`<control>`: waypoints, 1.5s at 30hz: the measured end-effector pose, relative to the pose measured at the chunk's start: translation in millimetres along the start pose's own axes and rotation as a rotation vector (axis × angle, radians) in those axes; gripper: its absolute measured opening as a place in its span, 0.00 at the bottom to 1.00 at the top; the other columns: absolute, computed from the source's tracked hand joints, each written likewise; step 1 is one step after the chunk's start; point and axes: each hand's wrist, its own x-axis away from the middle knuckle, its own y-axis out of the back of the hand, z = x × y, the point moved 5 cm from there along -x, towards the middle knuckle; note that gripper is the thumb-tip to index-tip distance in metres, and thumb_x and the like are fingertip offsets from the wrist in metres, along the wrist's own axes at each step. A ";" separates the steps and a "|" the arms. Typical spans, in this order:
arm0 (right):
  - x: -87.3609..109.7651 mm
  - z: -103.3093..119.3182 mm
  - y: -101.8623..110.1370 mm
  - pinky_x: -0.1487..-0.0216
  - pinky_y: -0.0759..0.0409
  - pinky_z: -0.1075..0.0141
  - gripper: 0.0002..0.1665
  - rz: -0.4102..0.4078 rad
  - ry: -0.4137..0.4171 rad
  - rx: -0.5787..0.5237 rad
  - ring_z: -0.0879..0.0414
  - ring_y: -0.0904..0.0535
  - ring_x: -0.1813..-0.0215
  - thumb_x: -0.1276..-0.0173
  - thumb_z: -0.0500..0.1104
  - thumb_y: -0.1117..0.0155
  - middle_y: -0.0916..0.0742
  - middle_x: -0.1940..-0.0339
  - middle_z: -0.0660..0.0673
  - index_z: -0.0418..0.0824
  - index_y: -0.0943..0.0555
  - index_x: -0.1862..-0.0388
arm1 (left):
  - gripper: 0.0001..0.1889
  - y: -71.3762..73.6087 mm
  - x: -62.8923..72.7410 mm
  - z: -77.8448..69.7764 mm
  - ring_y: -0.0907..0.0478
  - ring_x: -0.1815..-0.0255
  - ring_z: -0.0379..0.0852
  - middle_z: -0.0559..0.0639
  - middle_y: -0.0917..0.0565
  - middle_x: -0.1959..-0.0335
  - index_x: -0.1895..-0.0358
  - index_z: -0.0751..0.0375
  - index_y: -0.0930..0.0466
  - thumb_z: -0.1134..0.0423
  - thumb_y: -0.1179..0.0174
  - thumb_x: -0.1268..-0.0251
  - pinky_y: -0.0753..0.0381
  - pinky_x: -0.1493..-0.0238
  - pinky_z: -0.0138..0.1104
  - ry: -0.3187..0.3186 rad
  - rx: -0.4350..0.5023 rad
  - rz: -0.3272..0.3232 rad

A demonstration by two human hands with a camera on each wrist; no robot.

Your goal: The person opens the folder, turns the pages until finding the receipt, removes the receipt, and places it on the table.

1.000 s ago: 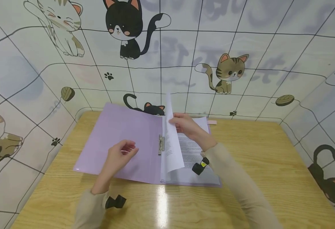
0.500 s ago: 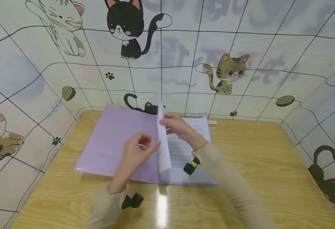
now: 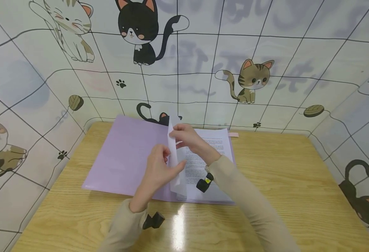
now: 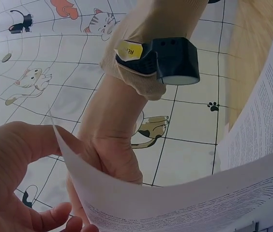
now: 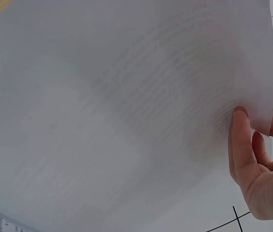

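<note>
The right hand (image 3: 187,138) pinched the raised sheet (image 3: 174,157) near its far end; the left hand (image 3: 159,168) straddled its loose edge lower down, though whether it gripped was unclear. A light hold and an even bend seemed likeliest to prevent creasing. The sheet stood curved over the middle of the open purple folder (image 3: 124,154), long axis running from the person toward the wall (image 3: 200,63), printed face turned left.
</note>
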 end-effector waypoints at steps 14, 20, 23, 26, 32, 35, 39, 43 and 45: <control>-5.0 -0.7 -4.1 0.69 0.18 0.65 0.03 -0.006 -0.023 -0.057 0.57 0.22 0.72 0.38 0.33 0.44 0.21 0.71 0.46 0.36 0.28 0.66 | 0.13 5.3 1.2 3.4 0.30 0.75 0.49 0.58 0.30 0.72 0.70 0.68 0.32 0.74 0.42 0.65 0.27 0.72 0.32 -0.009 0.015 -0.040; -4.7 -1.4 -6.3 0.69 0.18 0.64 0.03 0.006 -0.038 -0.093 0.57 0.22 0.71 0.36 0.35 0.43 0.21 0.70 0.46 0.36 0.29 0.65 | 0.12 12.8 2.8 6.1 0.26 0.73 0.51 0.59 0.28 0.71 0.69 0.71 0.29 0.79 0.45 0.63 0.21 0.72 0.34 0.035 0.060 -0.056; -4.2 -1.8 -7.3 0.68 0.18 0.64 0.06 0.018 -0.045 -0.101 0.56 0.20 0.70 0.35 0.37 0.42 0.20 0.70 0.46 0.36 0.27 0.62 | 0.12 17.6 3.8 10.4 0.25 0.72 0.51 0.59 0.27 0.72 0.69 0.71 0.29 0.81 0.47 0.63 0.21 0.73 0.34 0.030 0.050 -0.077; -3.4 -1.9 -8.0 0.67 0.18 0.64 0.11 0.032 -0.048 -0.108 0.56 0.20 0.69 0.34 0.40 0.42 0.19 0.70 0.44 0.35 0.27 0.57 | 0.12 22.2 5.8 16.8 0.26 0.72 0.51 0.60 0.26 0.72 0.69 0.71 0.29 0.82 0.49 0.63 0.22 0.73 0.34 0.021 0.031 -0.097; -1.9 -2.9 -4.2 0.64 0.17 0.61 0.20 0.044 -0.036 -0.105 0.56 0.20 0.69 0.34 0.44 0.43 0.19 0.69 0.44 0.30 0.28 0.50 | 0.13 30.2 11.0 32.5 0.26 0.71 0.51 0.60 0.26 0.71 0.68 0.72 0.29 0.84 0.50 0.64 0.23 0.72 0.33 0.064 0.024 -0.099; -1.7 -5.5 0.7 0.62 0.17 0.61 0.23 0.035 -0.038 -0.096 0.56 0.20 0.69 0.33 0.44 0.44 0.19 0.70 0.44 0.27 0.30 0.47 | 0.14 35.2 13.2 40.5 0.27 0.69 0.50 0.60 0.26 0.70 0.68 0.72 0.29 0.84 0.49 0.63 0.23 0.71 0.32 0.110 0.012 -0.091; -0.7 -10.1 8.3 0.60 0.18 0.60 0.24 0.017 -0.042 -0.076 0.55 0.20 0.68 0.33 0.44 0.44 0.19 0.69 0.44 0.27 0.30 0.45 | 0.14 41.8 16.1 52.3 0.27 0.69 0.51 0.60 0.26 0.70 0.67 0.71 0.30 0.84 0.49 0.62 0.23 0.70 0.33 0.164 -0.015 -0.086; -0.6 -16.5 17.2 0.58 0.18 0.60 0.18 0.002 -0.038 -0.050 0.54 0.20 0.67 0.32 0.44 0.44 0.19 0.69 0.43 0.30 0.27 0.52 | 0.13 45.4 19.4 63.4 0.27 0.70 0.50 0.59 0.26 0.72 0.68 0.69 0.30 0.84 0.48 0.61 0.24 0.70 0.33 0.194 -0.052 -0.086; -1.0 -20.4 22.3 0.58 0.18 0.60 0.16 -0.004 -0.038 -0.039 0.54 0.20 0.66 0.32 0.44 0.44 0.19 0.69 0.43 0.31 0.27 0.55 | 0.13 46.1 21.0 68.8 0.27 0.70 0.51 0.59 0.26 0.73 0.68 0.69 0.30 0.84 0.49 0.61 0.25 0.70 0.32 0.204 -0.067 -0.083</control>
